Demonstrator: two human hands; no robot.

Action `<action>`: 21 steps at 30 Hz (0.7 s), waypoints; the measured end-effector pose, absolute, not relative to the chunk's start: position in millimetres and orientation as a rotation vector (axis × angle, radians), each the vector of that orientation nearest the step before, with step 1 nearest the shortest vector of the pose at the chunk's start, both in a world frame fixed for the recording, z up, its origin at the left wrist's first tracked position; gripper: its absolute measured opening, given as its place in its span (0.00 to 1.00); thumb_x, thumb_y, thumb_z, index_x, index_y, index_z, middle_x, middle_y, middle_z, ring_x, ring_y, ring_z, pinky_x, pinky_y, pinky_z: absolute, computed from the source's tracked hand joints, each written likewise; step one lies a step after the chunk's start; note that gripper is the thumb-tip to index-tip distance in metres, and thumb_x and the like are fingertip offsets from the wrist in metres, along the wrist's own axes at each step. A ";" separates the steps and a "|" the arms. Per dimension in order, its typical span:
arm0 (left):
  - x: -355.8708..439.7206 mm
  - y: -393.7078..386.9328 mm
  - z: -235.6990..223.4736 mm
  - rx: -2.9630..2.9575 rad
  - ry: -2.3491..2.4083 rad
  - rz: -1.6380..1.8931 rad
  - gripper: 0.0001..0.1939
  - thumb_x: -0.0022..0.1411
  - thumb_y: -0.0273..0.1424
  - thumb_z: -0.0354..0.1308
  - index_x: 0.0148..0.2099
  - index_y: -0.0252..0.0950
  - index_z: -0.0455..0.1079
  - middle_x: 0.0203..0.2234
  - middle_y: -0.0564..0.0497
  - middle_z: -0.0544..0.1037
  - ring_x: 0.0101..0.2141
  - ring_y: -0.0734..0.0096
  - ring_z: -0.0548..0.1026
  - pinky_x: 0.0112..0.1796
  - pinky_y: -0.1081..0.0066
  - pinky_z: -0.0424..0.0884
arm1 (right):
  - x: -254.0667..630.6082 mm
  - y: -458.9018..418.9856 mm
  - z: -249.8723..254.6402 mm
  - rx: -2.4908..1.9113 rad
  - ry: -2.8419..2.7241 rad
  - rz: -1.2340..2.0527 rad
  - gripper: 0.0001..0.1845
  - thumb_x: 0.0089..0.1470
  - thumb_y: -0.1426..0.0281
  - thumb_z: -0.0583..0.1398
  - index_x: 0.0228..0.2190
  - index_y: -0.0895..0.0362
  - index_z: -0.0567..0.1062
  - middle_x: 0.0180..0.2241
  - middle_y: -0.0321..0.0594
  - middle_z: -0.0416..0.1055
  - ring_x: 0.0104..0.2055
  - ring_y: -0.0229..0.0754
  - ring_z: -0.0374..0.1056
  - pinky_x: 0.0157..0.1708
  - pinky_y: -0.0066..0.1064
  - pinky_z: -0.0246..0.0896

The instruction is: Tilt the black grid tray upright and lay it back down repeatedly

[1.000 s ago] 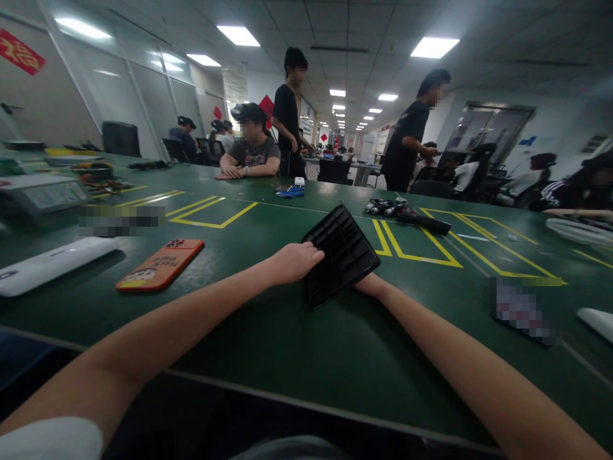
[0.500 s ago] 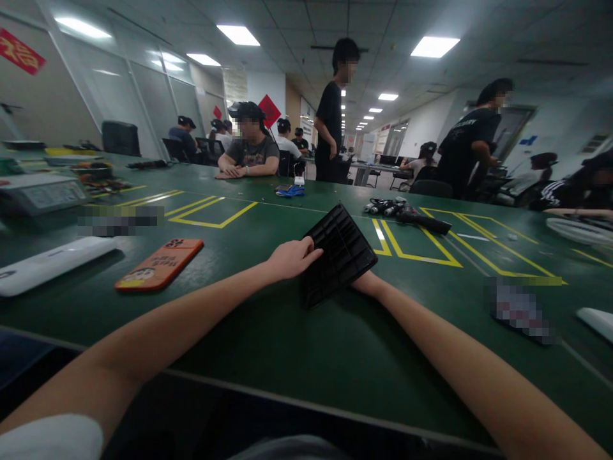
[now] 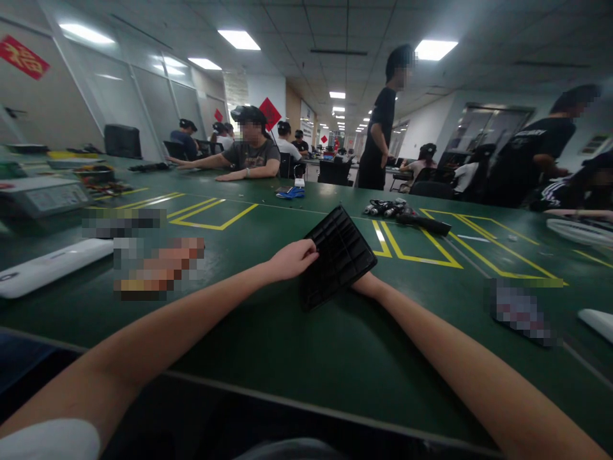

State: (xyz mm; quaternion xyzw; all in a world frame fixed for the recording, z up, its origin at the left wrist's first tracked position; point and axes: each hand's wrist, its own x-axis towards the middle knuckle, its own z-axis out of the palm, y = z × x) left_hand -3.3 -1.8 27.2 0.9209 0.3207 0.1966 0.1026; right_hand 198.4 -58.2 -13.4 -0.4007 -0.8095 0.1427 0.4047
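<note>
A black plastic tray, its near face divided by raised ribs into small compartments, is held tilted above the green table. My left hand is closed on its left edge, with the fingertips near the ribbed face. My right hand holds the tray from behind at the lower right; most of this hand and its fingers are hidden by the tray. Nothing can be made out inside the compartments, which are dark.
On the green table lie a blurred orange thing, a white flat device, a blurred dark thing, and black cables. A grey box stands at left. Across the table sits a person; others walk behind.
My hands and the tray have hardly moved. The person across the table has stretched an arm out to the left. Two people in the background have walked to the right.
</note>
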 end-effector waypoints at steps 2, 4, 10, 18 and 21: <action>-6.6 -1.4 30.0 2.653 0.878 0.585 0.10 0.62 0.34 0.48 0.41 0.33 0.65 0.30 0.49 0.72 0.30 0.70 0.70 0.32 0.70 0.66 | 197.7 -59.0 -12.2 -0.997 -2.028 0.383 0.31 0.55 0.51 0.51 0.54 0.55 0.67 0.59 0.46 0.61 0.61 0.51 0.56 0.62 0.46 0.44; -9.2 -2.4 33.2 2.651 0.856 0.573 0.10 0.61 0.33 0.49 0.40 0.32 0.65 0.31 0.48 0.72 0.31 0.70 0.70 0.33 0.69 0.66 | 197.6 -59.6 -11.8 -0.994 -2.022 0.400 0.30 0.55 0.51 0.52 0.53 0.53 0.68 0.58 0.45 0.62 0.60 0.51 0.57 0.62 0.47 0.45; -9.5 -5.1 35.8 2.578 0.768 0.666 0.06 0.58 0.29 0.51 0.39 0.34 0.64 0.31 0.49 0.71 0.31 0.71 0.70 0.34 0.68 0.68 | 197.4 -60.2 -11.0 -1.028 -2.012 0.348 0.31 0.55 0.51 0.51 0.56 0.53 0.65 0.61 0.44 0.58 0.62 0.50 0.53 0.62 0.45 0.42; -0.5 1.2 30.7 1.477 0.915 0.735 0.07 0.59 0.25 0.41 0.30 0.35 0.57 0.22 0.51 0.67 0.22 0.76 0.68 0.24 0.73 0.68 | 199.0 -60.8 -8.4 -1.045 -2.123 0.279 0.28 0.57 0.54 0.48 0.54 0.52 0.67 0.59 0.42 0.60 0.62 0.49 0.54 0.63 0.45 0.41; -2.4 1.4 30.0 1.510 0.888 0.685 0.03 0.58 0.28 0.48 0.32 0.34 0.60 0.22 0.54 0.65 0.21 0.79 0.64 0.20 0.77 0.61 | 199.9 -59.0 -11.0 -1.047 -2.097 0.274 0.28 0.56 0.55 0.50 0.55 0.52 0.66 0.60 0.42 0.60 0.62 0.49 0.53 0.63 0.45 0.42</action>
